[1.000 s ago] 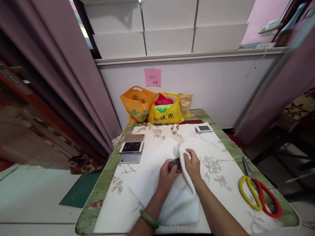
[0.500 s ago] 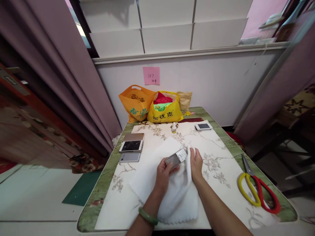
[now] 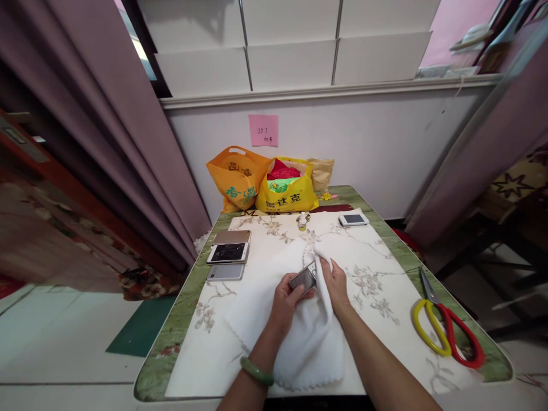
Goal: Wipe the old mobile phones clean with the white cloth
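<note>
Phone [image 3: 305,276], slim, rectangular; left hand [image 3: 284,301] clamped on it; right hand [image 3: 337,286] gripping soft, folded, scallop-edged white cloth [image 3: 309,355].

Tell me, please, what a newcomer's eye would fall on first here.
Probably the orange bag and yellow bag, side by side at the far end of the table. Next, the yellow-and-red-handled scissors near its right edge. In the middle, the left hand holds a phone.

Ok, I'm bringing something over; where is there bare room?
Free: the white flowered sheet between the right hand and the red-and-yellow-handled scissors; also its near-left part, bordered by the flat silver phone and fluffy white cloth. The orange bag and yellow printed bag crowd the far edge.
</note>
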Action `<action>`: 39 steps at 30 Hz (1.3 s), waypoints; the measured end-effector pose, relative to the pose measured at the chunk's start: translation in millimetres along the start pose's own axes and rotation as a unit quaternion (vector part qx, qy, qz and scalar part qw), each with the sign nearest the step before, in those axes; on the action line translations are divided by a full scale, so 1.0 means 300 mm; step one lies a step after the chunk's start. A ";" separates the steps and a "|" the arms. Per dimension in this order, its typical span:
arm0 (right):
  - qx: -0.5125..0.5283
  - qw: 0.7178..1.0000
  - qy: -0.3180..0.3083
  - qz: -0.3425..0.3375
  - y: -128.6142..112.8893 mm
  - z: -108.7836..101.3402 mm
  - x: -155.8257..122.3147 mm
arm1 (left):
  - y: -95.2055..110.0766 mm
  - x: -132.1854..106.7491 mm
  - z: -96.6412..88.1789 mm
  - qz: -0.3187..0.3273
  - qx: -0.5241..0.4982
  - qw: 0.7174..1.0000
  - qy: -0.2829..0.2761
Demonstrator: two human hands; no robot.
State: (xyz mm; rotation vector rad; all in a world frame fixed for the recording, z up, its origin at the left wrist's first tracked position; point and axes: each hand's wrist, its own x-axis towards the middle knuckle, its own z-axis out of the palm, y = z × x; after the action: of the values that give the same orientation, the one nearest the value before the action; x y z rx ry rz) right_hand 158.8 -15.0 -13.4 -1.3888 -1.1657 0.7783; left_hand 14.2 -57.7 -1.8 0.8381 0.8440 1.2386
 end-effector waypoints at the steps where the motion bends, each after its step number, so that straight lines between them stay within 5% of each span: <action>1: -0.001 1.000 -0.007 -0.004 -0.003 0.000 -0.002 | 0.000 -0.001 -0.001 0.003 0.008 1.000 0.002; 5: -0.016 0.999 -0.049 -0.002 -0.010 0.004 -0.003 | 0.004 -0.003 -0.002 0.005 0.024 1.000 -0.001; 20: 0.004 1.000 -0.010 0.010 -0.008 0.003 0.003 | -0.001 0.000 -0.001 -0.008 0.014 1.000 -0.004; 25: 0.019 0.996 -0.089 -0.020 -0.010 -0.004 -0.002 | -0.004 0.002 -0.001 0.014 0.002 0.999 0.030; 30: 0.009 0.999 -0.029 0.017 -0.001 -0.003 0.004 | 0.002 -0.002 0.007 -0.003 -0.005 1.000 0.021; 35: 0.039 0.994 -0.095 -0.024 -0.001 -0.003 0.001 | 0.001 0.002 0.009 0.022 -0.032 0.996 0.076; 39: 0.035 0.998 -0.047 0.003 0.004 -0.001 0.003 | -0.003 0.005 0.009 0.019 -0.031 0.997 0.068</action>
State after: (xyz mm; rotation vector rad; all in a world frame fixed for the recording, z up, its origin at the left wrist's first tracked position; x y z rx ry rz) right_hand 159.5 -14.2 -14.3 -1.3096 -1.1955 0.8889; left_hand 17.3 -56.5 -1.4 0.7277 0.8977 1.3607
